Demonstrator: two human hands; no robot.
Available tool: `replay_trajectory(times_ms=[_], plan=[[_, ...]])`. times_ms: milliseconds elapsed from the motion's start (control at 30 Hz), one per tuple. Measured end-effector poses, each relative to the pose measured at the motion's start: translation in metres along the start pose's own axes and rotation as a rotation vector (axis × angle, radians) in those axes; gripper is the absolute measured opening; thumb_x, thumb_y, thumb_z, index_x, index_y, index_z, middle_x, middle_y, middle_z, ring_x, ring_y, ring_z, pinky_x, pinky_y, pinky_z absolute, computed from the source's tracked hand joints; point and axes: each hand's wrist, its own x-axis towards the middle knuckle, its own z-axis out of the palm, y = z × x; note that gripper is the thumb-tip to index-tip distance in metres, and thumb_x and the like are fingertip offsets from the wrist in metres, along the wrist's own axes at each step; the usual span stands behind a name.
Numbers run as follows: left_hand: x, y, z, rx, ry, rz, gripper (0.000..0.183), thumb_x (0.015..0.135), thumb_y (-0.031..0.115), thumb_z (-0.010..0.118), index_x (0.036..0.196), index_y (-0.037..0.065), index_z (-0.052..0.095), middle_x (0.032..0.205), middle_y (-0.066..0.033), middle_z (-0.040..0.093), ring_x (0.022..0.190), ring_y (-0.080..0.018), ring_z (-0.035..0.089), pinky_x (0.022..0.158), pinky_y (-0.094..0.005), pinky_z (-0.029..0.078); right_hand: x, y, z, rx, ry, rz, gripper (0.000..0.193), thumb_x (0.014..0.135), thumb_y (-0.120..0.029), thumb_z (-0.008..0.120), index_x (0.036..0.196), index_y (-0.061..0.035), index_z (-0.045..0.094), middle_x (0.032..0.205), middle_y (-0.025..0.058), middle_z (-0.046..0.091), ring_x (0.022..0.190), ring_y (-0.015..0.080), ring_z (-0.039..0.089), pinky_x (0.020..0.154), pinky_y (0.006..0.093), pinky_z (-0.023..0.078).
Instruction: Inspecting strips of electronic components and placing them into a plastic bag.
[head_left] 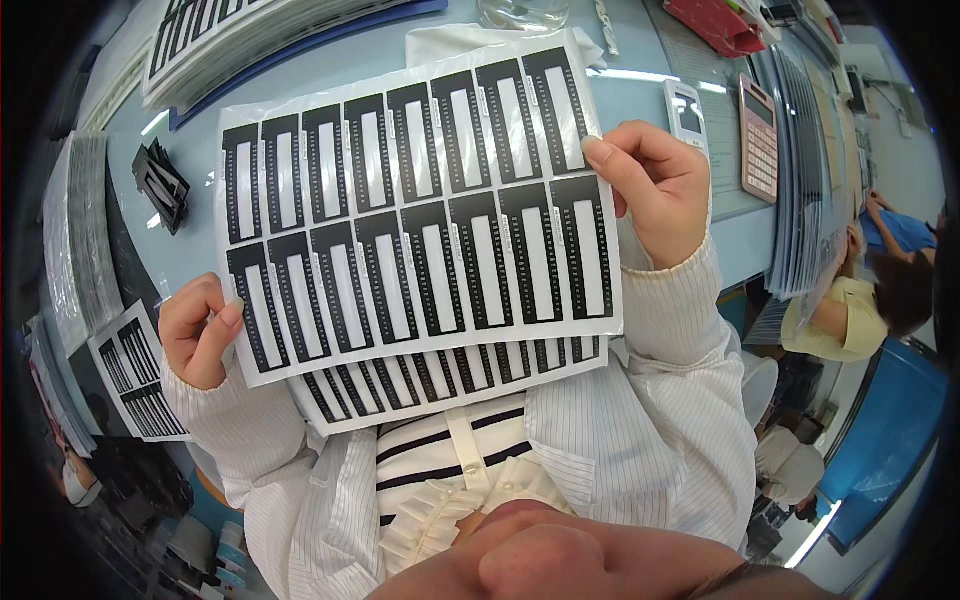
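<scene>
I hold up a white sheet [420, 205] printed with two rows of black rectangular frames with white centres. My left hand [203, 328] pinches its lower left edge between thumb and fingers. At the upper right edge, my right hand [655, 190] grips the sheet with the thumb on top. The sheet is slightly tilted, its right side higher. A second sheet [450, 382] with similar black frames shows below it, close to my body; most of it is hidden.
Small black pieces [160, 188] lie on the table at left. Behind is a stack of printed sheets [215, 50]. A pink calculator [759, 140], a white handheld device [687, 112] and a red pouch [715, 25] are at right. Plastic-wrapped sheets [80, 230] stand left. Another person's yellow sleeve [835, 318] shows far right.
</scene>
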Motion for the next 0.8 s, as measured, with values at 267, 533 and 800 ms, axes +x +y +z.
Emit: replay_trajectory(times_ms=[267,533,800], plan=[[-0.0013,-0.0025,0.0011,-0.018,0.031,0.025,0.024,0.074,0.011,0.056,0.057,0.0,0.042,0.055,-0.0052,0.041,0.049,-0.0121,0.036,0.048,-0.0243,0.025,0.0002,-0.0003,0.0,0.011,-0.007,0.019,0.012,0.082,-0.009,0.061,0.074,0.0002,0.059,0.062,-0.0017,0.054,0.049,0.0025,0.043,0.045,0.0155,0.031],[-0.0028,-0.0053,0.0001,-0.032,0.054,0.053,0.026,0.074,0.013,0.056,0.057,0.0,0.041,0.055,-0.0048,0.041,0.049,-0.0122,0.036,0.048,-0.0244,0.025,-0.0001,-0.0003,-0.001,0.005,-0.005,0.042,0.012,0.083,-0.008,0.06,0.074,0.0002,0.058,0.062,-0.0017,0.054,0.05,0.0024,0.043,0.046,0.0156,0.031],[-0.0034,-0.004,-0.0004,-0.022,0.051,0.042,0.025,0.073,0.012,0.056,0.057,0.0,0.041,0.055,-0.005,0.041,0.05,-0.0127,0.036,0.048,-0.0246,0.025,-0.0003,0.0005,-0.0013,0.028,-0.008,0.055,0.012,0.083,-0.007,0.059,0.073,-0.0001,0.057,0.061,-0.002,0.053,0.049,0.0022,0.042,0.046,0.0159,0.031]])
